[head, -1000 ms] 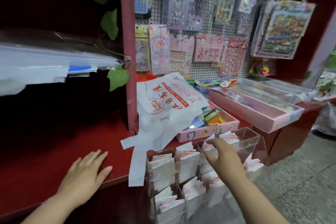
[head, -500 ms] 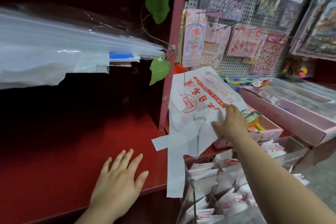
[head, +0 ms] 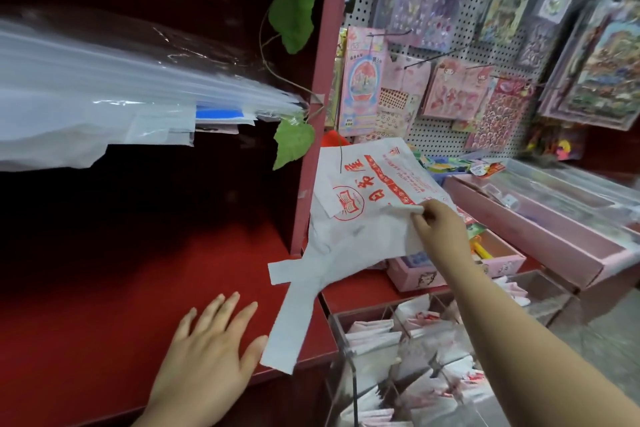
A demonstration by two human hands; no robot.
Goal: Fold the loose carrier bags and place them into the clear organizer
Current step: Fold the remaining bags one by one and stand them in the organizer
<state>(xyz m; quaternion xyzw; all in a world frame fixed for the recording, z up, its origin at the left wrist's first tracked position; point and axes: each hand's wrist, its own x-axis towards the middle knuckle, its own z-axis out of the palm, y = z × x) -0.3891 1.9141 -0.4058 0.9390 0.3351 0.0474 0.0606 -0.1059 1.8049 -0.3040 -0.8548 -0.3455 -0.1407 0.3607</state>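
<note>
Clear organizer (head: pixel 351 374): compartments are filled with folded bags (head: pixel 374 334), white with red print. Behind the organizer, a pink box (head: pixel 408 272) is seen holding small coloured items. A loose carrier bag (head: pixel 363 218) is draped behind and left of the organizer. Its edge is pinched by the right hand (head: pixel 441 230), fingers curled. The left hand (head: pixel 207 354) is laid flat on the red shelf (head: pixel 104 288) left of the organizer, fingers straight and spread.

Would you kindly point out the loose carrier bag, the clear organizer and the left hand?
loose carrier bag (head: pixel 365 236), head view, white body below the print.
clear organizer (head: pixel 341 334), head view, left wall.
left hand (head: pixel 204 362), head view, back of the hand.
</note>
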